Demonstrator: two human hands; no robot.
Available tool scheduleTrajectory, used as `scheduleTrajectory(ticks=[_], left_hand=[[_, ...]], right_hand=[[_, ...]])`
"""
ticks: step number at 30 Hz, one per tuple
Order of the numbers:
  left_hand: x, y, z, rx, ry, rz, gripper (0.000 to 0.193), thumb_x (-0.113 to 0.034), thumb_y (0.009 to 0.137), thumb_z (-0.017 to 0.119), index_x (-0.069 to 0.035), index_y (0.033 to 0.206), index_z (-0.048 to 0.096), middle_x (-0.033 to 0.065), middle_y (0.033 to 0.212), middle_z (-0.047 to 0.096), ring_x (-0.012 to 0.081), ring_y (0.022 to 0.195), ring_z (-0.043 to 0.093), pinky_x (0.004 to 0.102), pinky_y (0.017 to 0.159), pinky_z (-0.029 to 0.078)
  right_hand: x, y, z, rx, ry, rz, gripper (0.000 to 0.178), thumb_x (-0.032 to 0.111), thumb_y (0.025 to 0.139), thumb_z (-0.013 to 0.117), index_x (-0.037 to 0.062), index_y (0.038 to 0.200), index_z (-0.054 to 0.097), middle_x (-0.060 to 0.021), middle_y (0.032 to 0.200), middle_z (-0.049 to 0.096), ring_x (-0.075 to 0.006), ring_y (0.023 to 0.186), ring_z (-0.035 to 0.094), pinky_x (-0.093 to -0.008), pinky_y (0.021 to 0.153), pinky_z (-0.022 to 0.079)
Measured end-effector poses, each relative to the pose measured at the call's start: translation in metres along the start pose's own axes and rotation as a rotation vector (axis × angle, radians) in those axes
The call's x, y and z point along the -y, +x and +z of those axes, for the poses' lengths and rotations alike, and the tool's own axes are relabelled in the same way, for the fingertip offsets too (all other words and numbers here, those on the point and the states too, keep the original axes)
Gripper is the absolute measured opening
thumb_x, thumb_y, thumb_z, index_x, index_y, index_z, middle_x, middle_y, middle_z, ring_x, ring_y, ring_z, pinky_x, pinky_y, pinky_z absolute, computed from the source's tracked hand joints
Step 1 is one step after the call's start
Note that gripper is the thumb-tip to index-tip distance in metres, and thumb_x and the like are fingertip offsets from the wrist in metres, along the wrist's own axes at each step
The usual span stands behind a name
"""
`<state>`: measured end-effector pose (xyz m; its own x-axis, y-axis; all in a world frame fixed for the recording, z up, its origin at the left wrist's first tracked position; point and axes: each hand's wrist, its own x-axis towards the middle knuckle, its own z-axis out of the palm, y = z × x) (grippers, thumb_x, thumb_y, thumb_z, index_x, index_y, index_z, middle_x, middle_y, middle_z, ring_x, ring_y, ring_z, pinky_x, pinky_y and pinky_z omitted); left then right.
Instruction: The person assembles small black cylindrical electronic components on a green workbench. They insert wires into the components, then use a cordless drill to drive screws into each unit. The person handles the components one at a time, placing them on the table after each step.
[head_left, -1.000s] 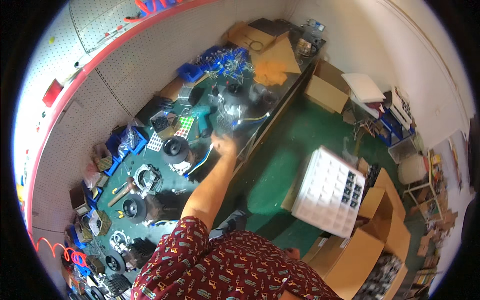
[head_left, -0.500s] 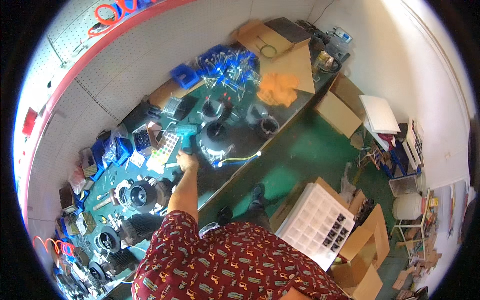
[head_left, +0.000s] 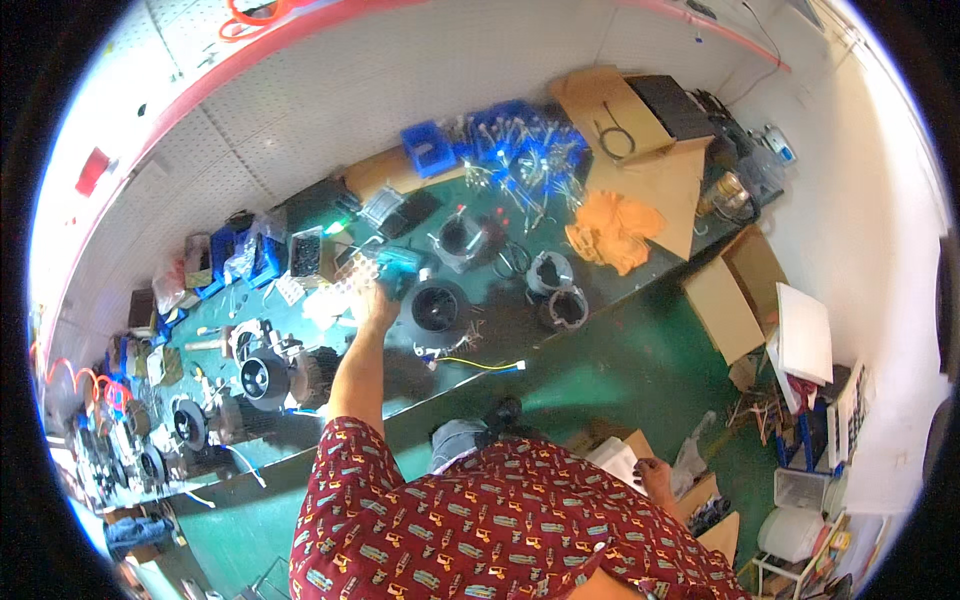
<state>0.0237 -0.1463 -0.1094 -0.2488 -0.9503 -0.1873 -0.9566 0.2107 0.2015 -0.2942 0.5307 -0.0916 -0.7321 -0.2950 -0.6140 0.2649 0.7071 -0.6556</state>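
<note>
My left hand (head_left: 376, 306) is closed around the handle of a teal cordless drill (head_left: 399, 259) over the green workbench (head_left: 395, 380). Just right of the drill stands a black round motor housing (head_left: 437, 306) with a dark hollow centre. A sheet of round stickers (head_left: 355, 275) lies left of the drill, partly hidden by my hand. At the lower right, my right hand (head_left: 656, 482) is beside a white compartment tray (head_left: 618, 460). Its fingers are bent together; whatever they may hold is too small to make out. My shirt covers most of the tray.
Clear plastic rings (head_left: 550, 272), an orange cloth (head_left: 615, 232) and blue bins of wires (head_left: 428, 148) occupy the bench's far part. More motor assemblies (head_left: 265, 378) line its left side. Open cardboard boxes (head_left: 735, 300) stand on the floor at right.
The view has shifted, so the bench's far end appears farther right. My right hand has come into view by the tray, now mostly hidden. My left hand still grips the drill, its body tilted differently.
</note>
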Motion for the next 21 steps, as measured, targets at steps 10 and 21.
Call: scheduleTrajectory(ticks=[10,21], left_hand=[[0.000,-0.016,-0.149,0.049,-0.410,0.040,0.049,-0.027,0.070,0.076,0.006,0.106,0.069,0.0241,0.100,0.070,0.0295,0.092,0.070,0.0389,0.078,0.053],[-0.006,-0.194,-0.268,-0.012,-1.531,0.276,0.073,-0.032,0.073,0.079,0.000,0.130,0.047,0.0104,0.111,0.061,0.0177,0.092,0.061,0.0327,0.083,0.051]], right_hand=[[0.129,0.081,0.095,0.113,-0.091,-0.510,0.015,0.009,0.091,0.061,-0.0023,0.098,0.068,-0.0074,0.083,0.068,-0.0136,0.069,0.063,-0.0288,0.057,0.052],[0.360,0.070,0.216,0.105,-0.133,-1.042,0.018,0.010,0.086,0.070,0.0006,0.101,0.072,-0.0114,0.089,0.072,-0.0208,0.081,0.069,-0.0333,0.074,0.052]])
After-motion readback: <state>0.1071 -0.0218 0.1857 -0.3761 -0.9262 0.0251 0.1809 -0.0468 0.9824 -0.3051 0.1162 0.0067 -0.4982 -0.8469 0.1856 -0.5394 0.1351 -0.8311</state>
